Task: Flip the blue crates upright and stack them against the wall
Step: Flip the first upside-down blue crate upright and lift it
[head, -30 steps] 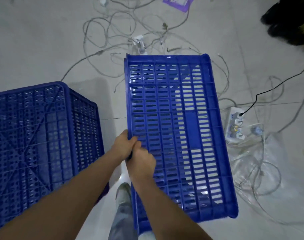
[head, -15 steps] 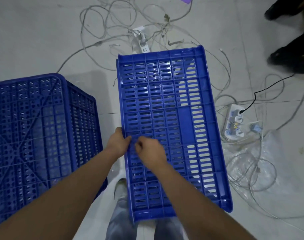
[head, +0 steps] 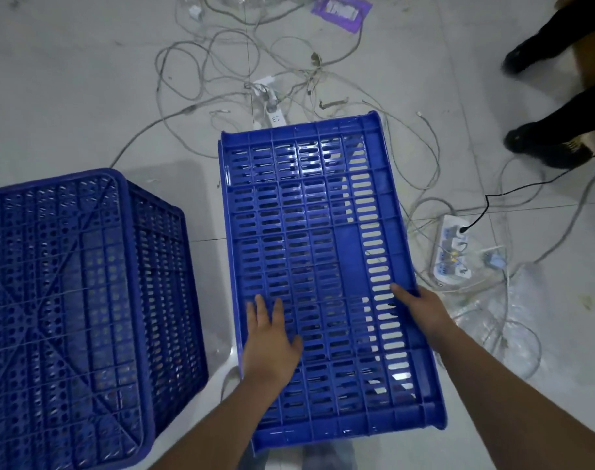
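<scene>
Crate in hand (head: 323,266): blue slatted crate on its side, one broad slotted wall facing up toward the camera, rim edges at left and right; it sits in front of the person's legs, over pale floor tile.
Left hand (head: 272,340): laid flat on the slotted wall near its left edge, fingers spread and uncurled; it presses rather than grips, probably to steady the wall while the other hand takes hold.
Right hand (head: 421,310): wrapped over the right edge, thumb on the slats, fingers hidden behind the rim; apparently grasping that edge, which gives leverage for turning the crate.
Second crate (head: 75,317): to the left, well clear of the first, upside down with its cross-braced base uppermost; not yet flipped.
Step, as judged: the held crate is mid-turn between inverted and upright; hands set wide apart suit rolling a broad, light, stiff box.
Wall: not in view, so the stacking place cannot be located.
Cables (head: 255,72): pale loops scattered on the floor beyond and right of the crate, some passing under its far corner.
Power strip (head: 450,256): just right of the crate, with a black lead plugged in.
Risk, as judged: a lowered rim could trap a cable or knock the strip.
Bystander's feet (head: 540,144): dark shoes at far right, apart from the work.
</scene>
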Tool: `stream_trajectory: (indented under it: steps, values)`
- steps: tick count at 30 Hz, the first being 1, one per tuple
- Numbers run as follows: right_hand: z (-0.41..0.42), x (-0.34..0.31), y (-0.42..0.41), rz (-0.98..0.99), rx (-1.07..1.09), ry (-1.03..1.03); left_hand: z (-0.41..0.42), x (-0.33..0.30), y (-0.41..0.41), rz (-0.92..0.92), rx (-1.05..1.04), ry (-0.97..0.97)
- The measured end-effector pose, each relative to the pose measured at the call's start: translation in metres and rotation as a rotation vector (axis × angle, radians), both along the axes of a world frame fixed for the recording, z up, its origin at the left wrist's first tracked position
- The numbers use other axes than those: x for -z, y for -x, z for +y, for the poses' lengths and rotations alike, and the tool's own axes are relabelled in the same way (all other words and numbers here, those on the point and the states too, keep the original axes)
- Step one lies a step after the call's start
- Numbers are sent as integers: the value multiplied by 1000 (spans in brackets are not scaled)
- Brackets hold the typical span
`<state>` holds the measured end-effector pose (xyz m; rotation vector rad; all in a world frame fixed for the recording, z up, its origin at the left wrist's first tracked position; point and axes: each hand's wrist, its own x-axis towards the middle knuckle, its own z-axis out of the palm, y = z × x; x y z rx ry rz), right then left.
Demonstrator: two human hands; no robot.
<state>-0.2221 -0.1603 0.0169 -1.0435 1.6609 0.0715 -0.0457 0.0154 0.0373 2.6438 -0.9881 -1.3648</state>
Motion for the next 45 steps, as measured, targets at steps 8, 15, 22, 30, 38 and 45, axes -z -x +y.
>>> stream_trajectory:
  steps: [8, 15, 22, 30, 38, 45]
  values:
    - [2, -6, 2, -93, -5, 26, 4, -2, -10, -55, 156, -98]
    - [17, -27, -20, -137, -49, 186, 19, 0, -35, -76, 214, -117]
    - [35, -47, -45, -150, -66, 288, 31, 15, -60, 86, 123, -81]
    - [72, -53, -73, 9, -181, 375, 8, 27, -69, 295, -32, -219]
    - [104, -47, -127, 65, -345, 311, -38, -12, -39, 467, -878, 355]
    - [141, -30, -171, 1, -433, 177, -27, -1, -65, 325, -743, 379]
